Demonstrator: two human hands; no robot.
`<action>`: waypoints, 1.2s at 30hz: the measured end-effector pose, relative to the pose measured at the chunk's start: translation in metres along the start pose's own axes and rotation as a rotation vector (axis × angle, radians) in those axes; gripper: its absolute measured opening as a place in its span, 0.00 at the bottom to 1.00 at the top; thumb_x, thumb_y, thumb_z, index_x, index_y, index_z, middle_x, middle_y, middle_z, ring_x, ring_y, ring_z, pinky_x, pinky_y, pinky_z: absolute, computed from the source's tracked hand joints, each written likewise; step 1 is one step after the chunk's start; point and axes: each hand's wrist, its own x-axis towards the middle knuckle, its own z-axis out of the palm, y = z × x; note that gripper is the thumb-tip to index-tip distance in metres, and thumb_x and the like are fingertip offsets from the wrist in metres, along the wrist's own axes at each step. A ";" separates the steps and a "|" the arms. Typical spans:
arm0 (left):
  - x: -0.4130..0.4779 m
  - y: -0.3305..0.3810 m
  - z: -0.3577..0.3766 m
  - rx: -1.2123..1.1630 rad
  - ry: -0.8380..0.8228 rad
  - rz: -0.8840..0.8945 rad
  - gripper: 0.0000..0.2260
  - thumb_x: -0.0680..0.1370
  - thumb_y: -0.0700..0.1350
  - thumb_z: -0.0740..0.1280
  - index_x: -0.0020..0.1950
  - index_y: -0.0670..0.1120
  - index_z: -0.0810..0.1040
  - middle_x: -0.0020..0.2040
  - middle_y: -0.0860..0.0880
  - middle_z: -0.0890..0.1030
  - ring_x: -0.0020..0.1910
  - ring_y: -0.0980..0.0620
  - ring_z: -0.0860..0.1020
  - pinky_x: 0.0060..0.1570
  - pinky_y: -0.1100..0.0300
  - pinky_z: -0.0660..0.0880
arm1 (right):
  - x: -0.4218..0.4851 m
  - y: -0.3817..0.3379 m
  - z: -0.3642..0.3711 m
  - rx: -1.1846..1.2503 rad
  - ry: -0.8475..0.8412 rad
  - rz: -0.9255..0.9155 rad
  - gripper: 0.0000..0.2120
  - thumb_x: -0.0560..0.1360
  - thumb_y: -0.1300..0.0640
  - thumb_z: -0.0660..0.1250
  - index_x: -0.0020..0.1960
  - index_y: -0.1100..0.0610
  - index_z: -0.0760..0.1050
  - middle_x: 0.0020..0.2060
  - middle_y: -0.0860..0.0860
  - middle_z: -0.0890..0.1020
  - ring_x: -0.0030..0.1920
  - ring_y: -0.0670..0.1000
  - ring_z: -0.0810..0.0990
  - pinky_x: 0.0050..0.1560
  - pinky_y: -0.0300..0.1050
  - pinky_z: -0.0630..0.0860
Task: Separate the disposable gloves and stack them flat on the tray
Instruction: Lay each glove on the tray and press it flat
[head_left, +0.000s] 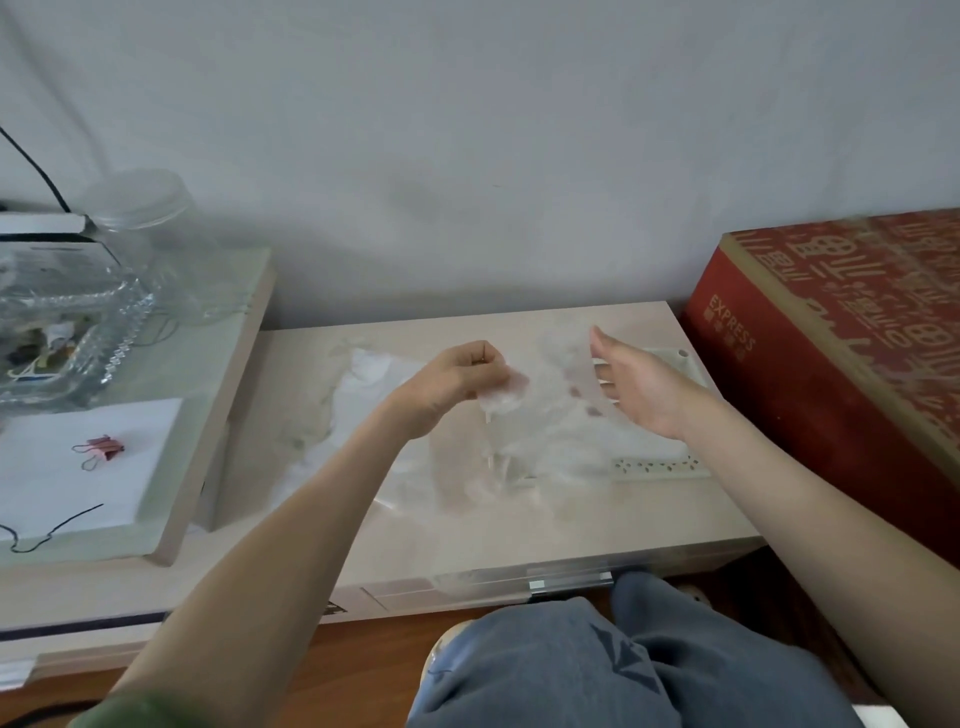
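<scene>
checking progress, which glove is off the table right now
The glove pinched by the left hand, hanging in the air before the open right hand; the other gloves lie on the table to its left.

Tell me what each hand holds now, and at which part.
The left hand pinches a clear disposable glove at a crumpled edge, between thumb and fingers. The right hand is open, its straight fingers veiled by the film; it grips nothing.

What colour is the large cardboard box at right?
The large cardboard box is red, with tan print on top; head view.
</scene>
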 end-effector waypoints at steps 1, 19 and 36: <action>0.001 0.001 0.000 0.015 -0.008 0.000 0.06 0.77 0.42 0.66 0.40 0.45 0.73 0.48 0.39 0.82 0.47 0.48 0.78 0.43 0.60 0.70 | 0.000 -0.002 -0.001 -0.038 0.020 -0.004 0.24 0.69 0.32 0.61 0.55 0.46 0.76 0.52 0.50 0.81 0.50 0.50 0.80 0.50 0.44 0.73; 0.036 0.003 -0.004 0.071 -0.219 -0.249 0.19 0.72 0.60 0.65 0.50 0.45 0.74 0.53 0.41 0.83 0.49 0.40 0.81 0.51 0.52 0.71 | 0.020 0.024 -0.033 -0.100 0.317 -0.045 0.05 0.79 0.60 0.64 0.46 0.59 0.77 0.27 0.54 0.78 0.26 0.51 0.77 0.30 0.41 0.74; 0.065 -0.031 0.023 0.427 -0.041 -0.220 0.03 0.78 0.40 0.65 0.45 0.45 0.79 0.38 0.53 0.83 0.32 0.54 0.74 0.37 0.64 0.73 | 0.032 0.062 -0.071 -0.016 0.415 0.062 0.07 0.79 0.57 0.64 0.50 0.59 0.78 0.29 0.52 0.76 0.23 0.48 0.63 0.29 0.38 0.59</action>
